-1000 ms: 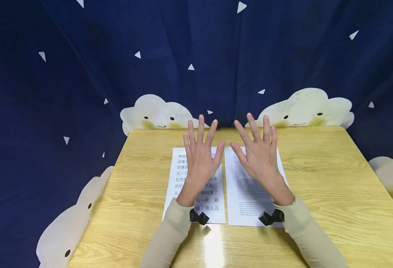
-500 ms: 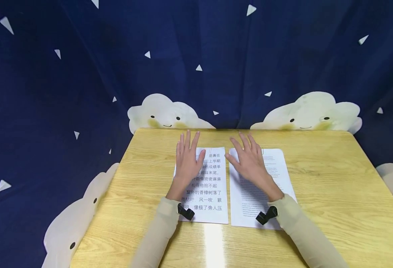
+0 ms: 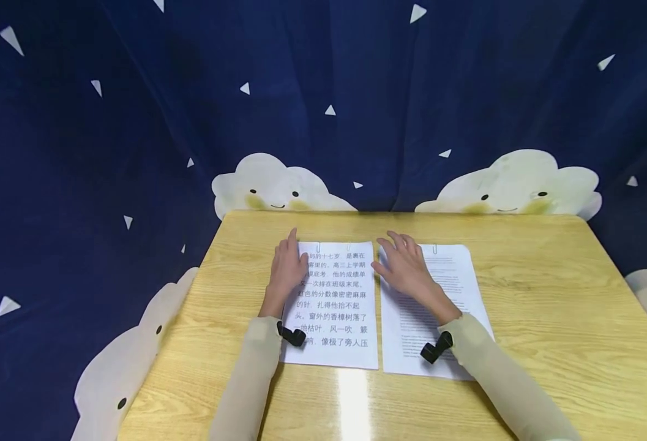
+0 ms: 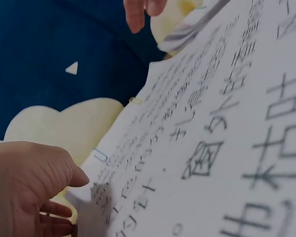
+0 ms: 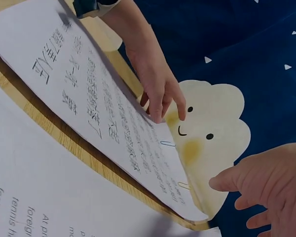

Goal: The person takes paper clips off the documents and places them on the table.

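Note:
Two stacks of printed paper lie side by side on a wooden table. The left stack (image 3: 331,306) bears large Chinese characters; a blue paper clip (image 5: 167,143) and a yellow paper clip (image 5: 184,185) sit on its far edge. My left hand (image 3: 287,268) is at its far left corner, thumb over the sheet and fingers bent down beside the edge (image 4: 34,187). Small English print covers the right stack (image 3: 439,324), which has a paper clip (image 3: 434,248) at its top. Over that stack's far left part hovers my right hand (image 3: 408,266), fingers spread and slightly bent, holding nothing.
The wooden table (image 3: 549,306) extends to both sides of the stacks, with a narrow strip of wood between them. Behind it hangs a dark blue curtain (image 3: 301,61) with white triangles and smiling clouds (image 3: 279,180). Each wrist wears a black camera (image 3: 436,348).
Both hands have come down from above the pages toward the stacks. The left hand has shifted left to its stack's corner, uncovering the text; the right hand's fingers have bent more.

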